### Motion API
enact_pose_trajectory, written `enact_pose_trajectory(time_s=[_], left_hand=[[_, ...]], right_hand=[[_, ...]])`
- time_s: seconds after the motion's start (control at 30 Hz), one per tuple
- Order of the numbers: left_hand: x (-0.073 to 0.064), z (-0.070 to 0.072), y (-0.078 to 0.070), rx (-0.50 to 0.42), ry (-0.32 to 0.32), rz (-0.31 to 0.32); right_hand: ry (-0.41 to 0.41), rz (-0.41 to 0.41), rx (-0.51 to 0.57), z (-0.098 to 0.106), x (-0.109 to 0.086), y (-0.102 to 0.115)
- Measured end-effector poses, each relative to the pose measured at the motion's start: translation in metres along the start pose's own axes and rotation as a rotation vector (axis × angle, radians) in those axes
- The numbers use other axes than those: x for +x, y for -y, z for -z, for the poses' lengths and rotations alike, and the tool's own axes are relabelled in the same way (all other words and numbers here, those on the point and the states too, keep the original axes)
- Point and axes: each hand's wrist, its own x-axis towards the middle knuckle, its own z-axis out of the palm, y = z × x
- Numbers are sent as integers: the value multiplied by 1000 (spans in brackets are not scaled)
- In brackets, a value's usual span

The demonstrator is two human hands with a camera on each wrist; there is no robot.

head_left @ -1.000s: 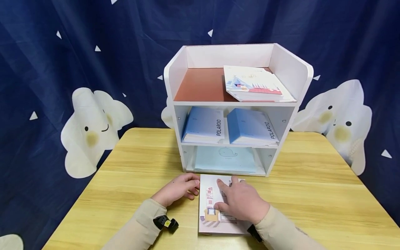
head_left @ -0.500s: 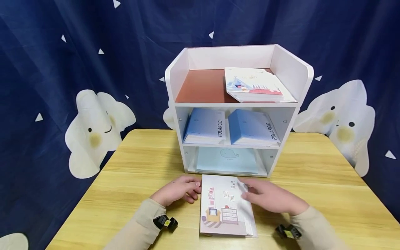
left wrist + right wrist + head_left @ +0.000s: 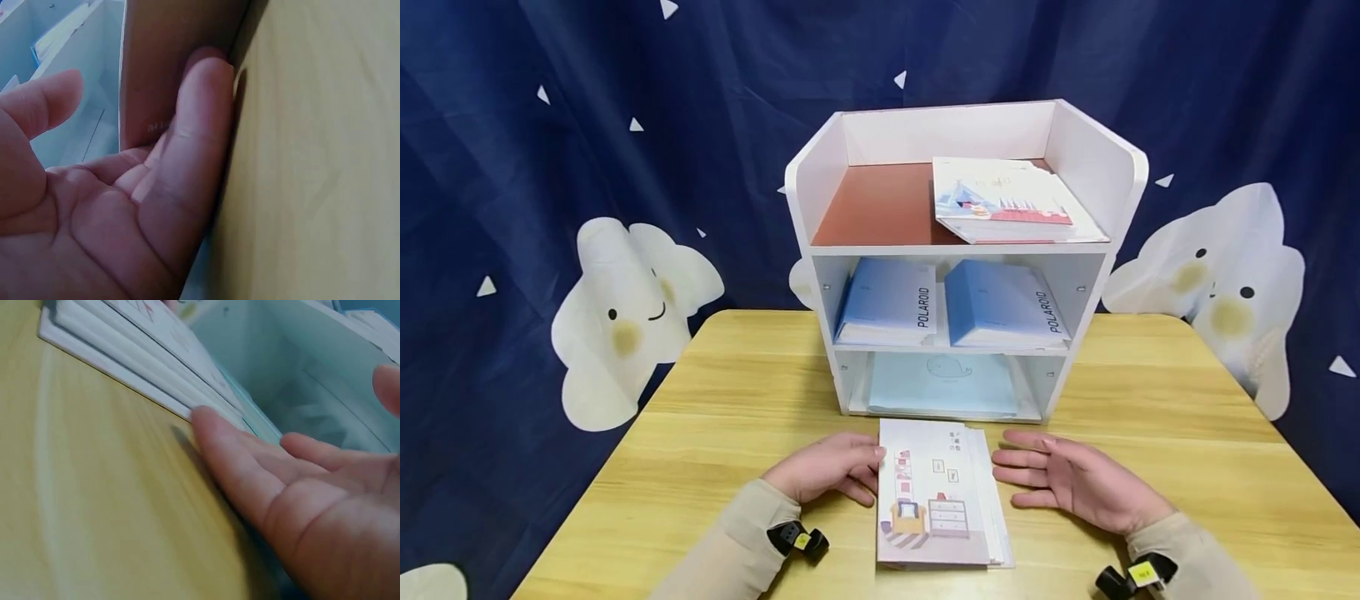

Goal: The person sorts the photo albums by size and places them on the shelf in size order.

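Note:
On the table in front of the shelf lies a photo album [image 3: 925,533] with a pale pink cover showing a drawn armchair and drawers. Its pages stick out a little on the right side. My left hand [image 3: 831,469] rests on the table at the spine, and the left wrist view has its fingertips [image 3: 206,87] against that spine. To the right of the album is my right hand [image 3: 1086,483], palm turned inward, fingers spread and fairly straight. Its fingertips point at the page edges and hold nothing; in the right wrist view one fingertip [image 3: 209,422] is at the album's edge.
Behind the album stands a white three-tier shelf [image 3: 940,249]. Pale albums [image 3: 1003,196] lie on its top, two blue POLAROID albums [image 3: 887,292] on the middle tier, and a light blue whale album [image 3: 943,387] at the bottom. A dark blue curtain [image 3: 737,125] hangs behind.
My right hand has lifted off the album's cover and moved right, turning its palm inward beside the page edges. The left hand stays at the spine, and the album lies in the same place.

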Motion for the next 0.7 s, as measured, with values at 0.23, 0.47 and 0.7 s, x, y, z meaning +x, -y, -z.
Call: enact_pose_trajectory(time_s=[0.23,0.47,0.7], left_hand=[[1,4,1,-5,129,-54],[-1,9,2,-117,222,-69],[-2,3,1,-140,233,-77]], right_hand=[[-90,10,5,-6,3,-4],[-135,12,-46,-13,5,-7],[-212,16,-83,-21,8,-10]])
